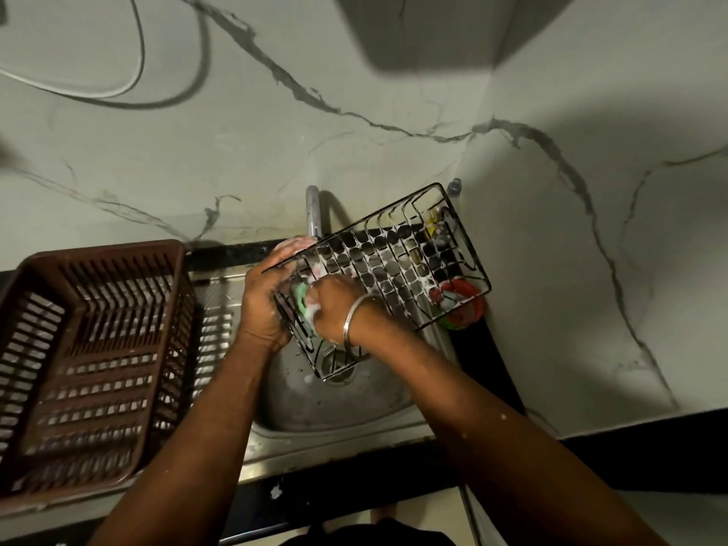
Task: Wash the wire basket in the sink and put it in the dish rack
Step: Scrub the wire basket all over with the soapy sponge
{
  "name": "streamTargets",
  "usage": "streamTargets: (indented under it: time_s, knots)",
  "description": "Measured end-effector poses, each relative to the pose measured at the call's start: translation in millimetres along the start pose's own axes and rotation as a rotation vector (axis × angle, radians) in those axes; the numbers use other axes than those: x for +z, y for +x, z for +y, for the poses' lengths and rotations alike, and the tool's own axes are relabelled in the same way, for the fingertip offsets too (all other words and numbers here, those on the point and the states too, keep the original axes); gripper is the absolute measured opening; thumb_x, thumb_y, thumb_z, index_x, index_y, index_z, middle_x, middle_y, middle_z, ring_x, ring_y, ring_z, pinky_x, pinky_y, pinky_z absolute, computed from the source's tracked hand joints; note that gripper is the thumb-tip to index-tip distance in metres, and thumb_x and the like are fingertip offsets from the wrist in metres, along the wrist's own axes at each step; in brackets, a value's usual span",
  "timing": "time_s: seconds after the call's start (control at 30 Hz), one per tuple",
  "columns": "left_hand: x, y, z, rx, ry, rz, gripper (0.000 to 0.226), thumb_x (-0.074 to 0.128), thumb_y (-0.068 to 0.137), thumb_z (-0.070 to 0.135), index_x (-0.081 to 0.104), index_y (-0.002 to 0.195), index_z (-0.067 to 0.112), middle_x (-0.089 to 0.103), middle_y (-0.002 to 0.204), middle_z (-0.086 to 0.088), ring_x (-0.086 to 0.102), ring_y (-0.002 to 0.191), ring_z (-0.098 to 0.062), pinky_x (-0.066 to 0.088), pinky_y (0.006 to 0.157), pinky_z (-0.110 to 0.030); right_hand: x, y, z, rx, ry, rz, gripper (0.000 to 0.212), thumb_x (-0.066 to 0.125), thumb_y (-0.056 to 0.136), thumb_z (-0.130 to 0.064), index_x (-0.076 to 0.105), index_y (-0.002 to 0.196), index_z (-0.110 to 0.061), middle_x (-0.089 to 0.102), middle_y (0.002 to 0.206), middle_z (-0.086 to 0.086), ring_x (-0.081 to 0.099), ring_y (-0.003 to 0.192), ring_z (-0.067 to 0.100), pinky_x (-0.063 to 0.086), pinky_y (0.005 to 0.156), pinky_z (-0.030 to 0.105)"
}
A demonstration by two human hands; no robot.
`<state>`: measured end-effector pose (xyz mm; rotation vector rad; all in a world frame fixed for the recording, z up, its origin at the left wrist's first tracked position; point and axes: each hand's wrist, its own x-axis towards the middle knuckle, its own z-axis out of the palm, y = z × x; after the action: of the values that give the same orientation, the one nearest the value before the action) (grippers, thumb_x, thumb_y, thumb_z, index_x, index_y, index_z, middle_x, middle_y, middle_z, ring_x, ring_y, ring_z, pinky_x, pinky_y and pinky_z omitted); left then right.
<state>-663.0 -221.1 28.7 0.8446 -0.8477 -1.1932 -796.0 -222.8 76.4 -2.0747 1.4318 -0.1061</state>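
Mid-frame, the left hand grips the rim of the wire basket, which is likely stiff, light and soap-slick; the right hand clutches a sponge.

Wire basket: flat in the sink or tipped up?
Tipped up. The left hand holds the basket slanted over the sink, one corner low by the drain; right hand holds a sponge.

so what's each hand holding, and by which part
Left hand grips the basket by its left end; right hand holds a soapy green sponge against the basket's wires.
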Motion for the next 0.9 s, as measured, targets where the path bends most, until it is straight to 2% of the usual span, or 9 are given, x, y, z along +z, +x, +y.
streamTargets:
  time_s: [0.1,0.13,0.27,0.33,0.47,0.57,0.7,0.8,0.9]
  knots:
    - [-4,-5,-4,-0.022,-0.008,0.005,0.044,0.052,0.088,0.010,0.074,0.126,0.003,0.068,0.128,-0.026,0.070,0.111,-0.031,0.059,0.089,-0.036,-3,-1,3,-0.035,0.015,-0.238,0.023,0.066,0.087,-0.002,0.074,0.104,-0.013,0.072,0.106,0.008,0.068,0.089,0.022,0.061,0.086,0.041]
    - [-4,-6,-5,-0.029,-0.011,0.001,0.045,0.051,0.089,0.009,0.073,0.127,0.001,0.069,0.128,-0.025,0.070,0.111,-0.031,0.059,0.090,-0.035,-4,0,4,-0.034,0.040,-0.240,0.022,0.066,0.086,-0.001,0.075,0.104,-0.011,0.073,0.103,0.006,0.068,0.087,0.021,0.062,0.084,0.040]
    - [-4,-2,-7,0.002,0.030,0.007,0.050,0.051,0.090,0.006,0.060,0.134,-0.015,0.057,0.144,-0.036,0.053,0.137,-0.051,0.044,0.117,-0.056,-1,-2,8,-0.039,0.115,-0.082,0.001,0.074,0.084,-0.013,0.075,0.084,-0.013,0.074,0.086,0.004,0.071,0.081,0.021,0.062,0.081,0.042]
    - [-4,-1,-4,-0.007,0.024,0.013,0.048,0.052,0.090,0.008,0.063,0.133,-0.010,0.058,0.143,-0.035,0.056,0.134,-0.052,0.045,0.115,-0.059,2,-5,10,-0.045,0.103,-0.121,0.005,0.077,0.085,-0.019,0.074,0.087,-0.015,0.074,0.091,0.004,0.070,0.083,0.020,0.062,0.082,0.041]
    - [5,-6,1,-0.067,-0.041,0.017,0.044,0.050,0.088,0.009,0.079,0.120,0.012,0.074,0.123,-0.016,0.070,0.108,-0.030,0.058,0.093,-0.036,6,-2,2,0.020,0.214,0.211,0.018,0.072,0.090,-0.019,0.073,0.108,-0.014,0.073,0.102,0.007,0.068,0.091,0.023,0.061,0.084,0.041]
    - [7,-7,2,-0.082,-0.048,0.013,0.046,0.048,0.087,0.011,0.076,0.124,0.009,0.076,0.117,-0.016,0.071,0.104,-0.027,0.058,0.090,-0.035,6,0,-1,-0.009,0.284,0.174,0.012,0.072,0.089,-0.016,0.074,0.101,-0.014,0.074,0.098,0.004,0.070,0.087,0.022,0.061,0.082,0.039]
    - [8,-6,1,-0.064,0.018,0.016,0.046,0.049,0.088,0.012,0.072,0.127,0.006,0.075,0.121,-0.016,0.070,0.112,-0.030,0.056,0.095,-0.038,4,3,-6,0.000,0.282,0.277,0.010,0.072,0.091,-0.011,0.072,0.100,-0.012,0.073,0.096,0.006,0.071,0.083,0.023,0.063,0.076,0.042]
    - [4,-9,1,-0.080,0.007,0.033,0.047,0.050,0.088,0.014,0.071,0.129,0.004,0.071,0.128,-0.022,0.069,0.112,-0.032,0.058,0.092,-0.039,-4,1,-4,-0.035,0.262,0.120,0.019,0.074,0.089,-0.011,0.074,0.107,-0.011,0.074,0.104,0.006,0.071,0.090,0.023,0.063,0.082,0.040]
    - [-1,-8,1,-0.087,-0.024,0.035,0.059,0.051,0.086,0.013,0.058,0.139,-0.010,0.059,0.139,-0.037,0.064,0.117,-0.038,0.056,0.095,-0.042,-3,2,3,-0.028,0.080,0.091,0.028,0.077,0.086,-0.015,0.075,0.113,-0.014,0.072,0.112,0.008,0.069,0.099,0.027,0.059,0.089,0.040]
